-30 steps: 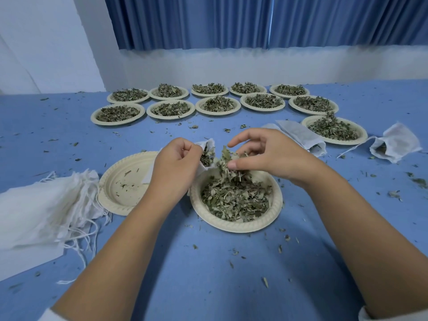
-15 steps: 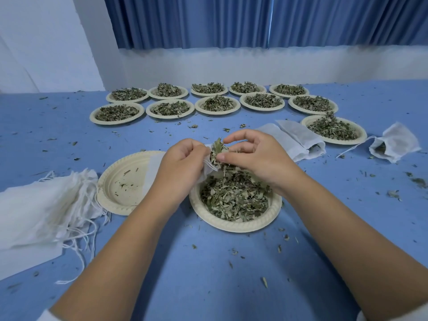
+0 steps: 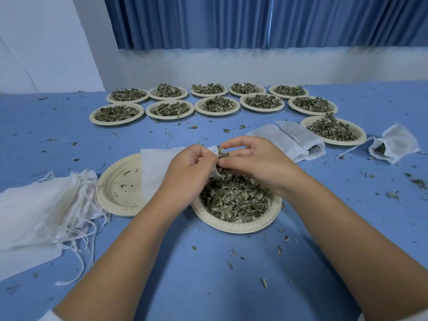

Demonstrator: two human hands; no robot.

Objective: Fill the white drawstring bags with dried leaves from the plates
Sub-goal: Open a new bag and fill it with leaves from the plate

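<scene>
Centre of frame: the left hand (image 3: 185,167) pinches the mouth of a white fabric drawstring bag (image 3: 159,165), whose body overlaps a near-empty beige paper plate (image 3: 115,188). The right hand (image 3: 257,163), fingers curled, pinches dried green leaves (image 3: 223,155) at that mouth, above a leaf-filled beige paper plate (image 3: 236,227) on the blue table (image 3: 208,286).

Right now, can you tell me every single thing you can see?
Leaf plates: twelve, beige, eleven far back, one nearest.
Emptied plate: one, beige, near left.
Dried leaves: green, heaped on plates, crumbs scattered around.
Open bag: one, white, over the emptied plate.
Filled bags: three, white, right side.
Spare bags: a pile, white, far left.
Table: one, blue.
Curtain: blue, behind.
Left hand: one, grips the open bag's mouth.
Right hand: one, fingers pinch dried leaves there.
</scene>
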